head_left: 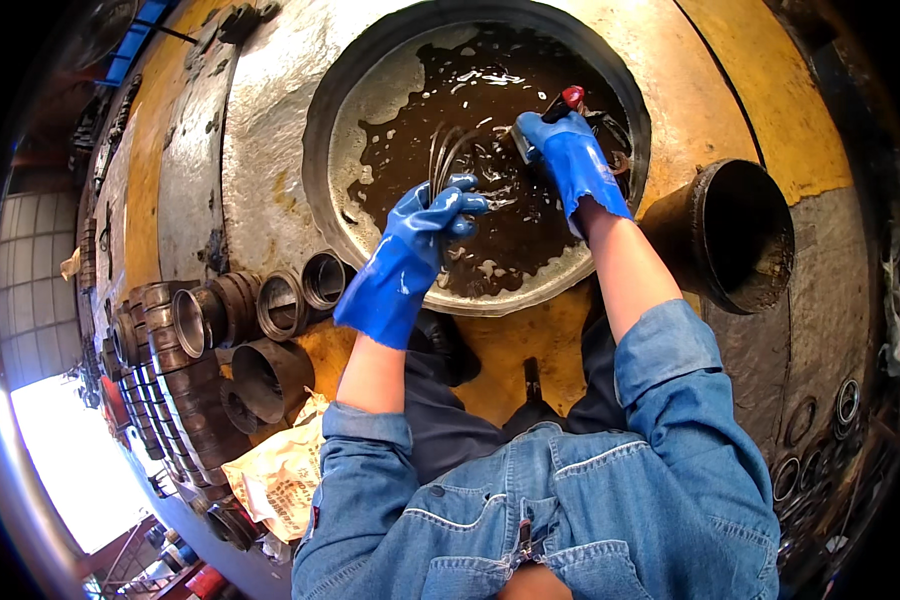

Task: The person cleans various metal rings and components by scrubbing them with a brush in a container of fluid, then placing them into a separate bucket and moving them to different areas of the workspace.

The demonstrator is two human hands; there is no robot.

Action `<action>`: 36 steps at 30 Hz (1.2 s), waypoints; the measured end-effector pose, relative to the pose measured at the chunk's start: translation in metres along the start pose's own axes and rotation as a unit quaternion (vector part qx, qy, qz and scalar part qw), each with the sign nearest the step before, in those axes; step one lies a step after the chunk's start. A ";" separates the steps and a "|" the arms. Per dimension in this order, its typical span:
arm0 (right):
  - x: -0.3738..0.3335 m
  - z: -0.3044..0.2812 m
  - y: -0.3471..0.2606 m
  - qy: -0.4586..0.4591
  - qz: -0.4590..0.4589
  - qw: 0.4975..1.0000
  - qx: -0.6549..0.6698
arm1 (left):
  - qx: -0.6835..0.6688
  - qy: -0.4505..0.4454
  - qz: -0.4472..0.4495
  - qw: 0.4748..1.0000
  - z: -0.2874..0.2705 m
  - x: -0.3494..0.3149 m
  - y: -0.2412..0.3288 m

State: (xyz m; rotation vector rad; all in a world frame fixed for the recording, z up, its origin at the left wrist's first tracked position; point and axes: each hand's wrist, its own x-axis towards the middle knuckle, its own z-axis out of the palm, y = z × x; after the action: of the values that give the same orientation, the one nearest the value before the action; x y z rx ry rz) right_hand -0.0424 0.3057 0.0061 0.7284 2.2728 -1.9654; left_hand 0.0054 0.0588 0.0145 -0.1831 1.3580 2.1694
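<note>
In the head view, the left hand (pixel 422 222) curls closed around thin rings (pixel 440 155) over the basin's (pixel 318 150) dark liquid (pixel 530 95), likely so drips fall back inside. The right hand (pixel 564 148), also over the basin, wraps round a red-tipped tool (pixel 570 98), its working end mostly hidden.

- Blown-out white daylight opening (pixel 75 460), lower left of the frame
- Bright glints on dark brown oily liquid (pixel 500 110), upper centre
- Deep shadow inside dark cylindrical metal drum (pixel 745 240), right
- Fisheye bending; dim, soft right edge; black corners
</note>
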 end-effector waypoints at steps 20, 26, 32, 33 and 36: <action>-0.037 0.043 -0.054 -0.278 -0.089 0.956 -0.015 | 0.189 0.197 0.108 0.956 -0.049 -0.015 0.001; 0.015 0.068 -0.022 -0.241 -0.106 0.959 -0.105 | 0.159 0.177 0.113 0.965 -0.048 -0.005 0.004; 0.028 0.079 -0.003 -0.251 -0.054 0.966 0.031 | 0.174 0.202 0.102 0.958 -0.044 -0.016 0.009; 0.014 0.086 -0.010 -0.290 -0.068 0.953 0.051 | 0.183 0.190 0.109 0.958 -0.049 -0.015 0.007; -0.008 0.096 -0.042 -0.334 -0.134 0.924 -0.128 | 0.198 0.178 0.109 0.958 -0.055 -0.018 0.008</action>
State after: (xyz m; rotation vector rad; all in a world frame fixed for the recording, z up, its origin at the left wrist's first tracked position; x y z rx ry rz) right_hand -0.0760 0.2090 0.0293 -0.2684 2.1749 -1.5976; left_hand 0.0060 0.0017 0.0015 -0.2893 2.0755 2.0452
